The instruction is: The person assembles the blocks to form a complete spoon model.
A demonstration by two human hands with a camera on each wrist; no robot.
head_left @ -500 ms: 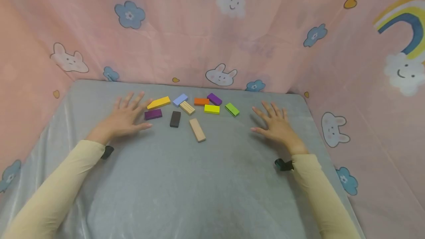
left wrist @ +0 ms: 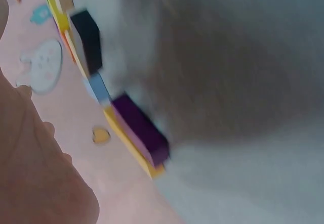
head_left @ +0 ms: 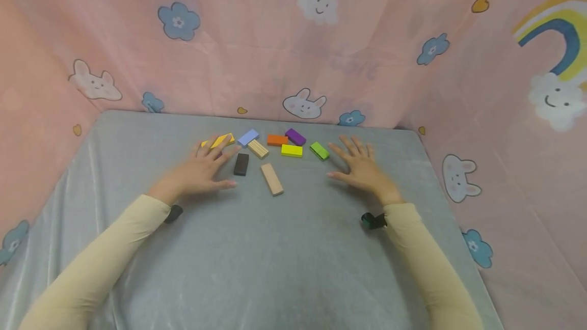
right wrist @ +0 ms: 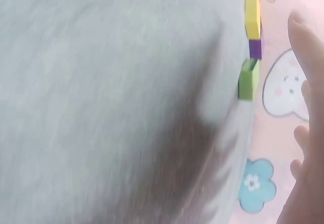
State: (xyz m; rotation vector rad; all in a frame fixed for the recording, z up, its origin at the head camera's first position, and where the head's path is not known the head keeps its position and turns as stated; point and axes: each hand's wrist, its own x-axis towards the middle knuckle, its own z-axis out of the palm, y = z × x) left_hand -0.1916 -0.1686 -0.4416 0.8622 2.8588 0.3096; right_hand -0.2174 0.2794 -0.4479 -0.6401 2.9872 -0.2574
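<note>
My left hand, fingers spread, hovers at the left of a loose group of small coloured blocks. In the head view it overlaps a golden yellow block and hides most of a dark purple block, which the left wrist view shows. A black block lies just right of its fingers. My right hand is over the table with fingers spread, its fingertips near a green block. Neither hand holds anything. Between them lie a plain wooden block and a ridged wooden block.
A blue block, an orange block, a violet block and a bright yellow block lie toward the back. The table has a grey cloth. A pink printed curtain stands behind and at both sides.
My left hand has moved right, over the golden yellow and dark purple blocks. My right hand has moved left, closer to the green block. The blocks keep their places.
</note>
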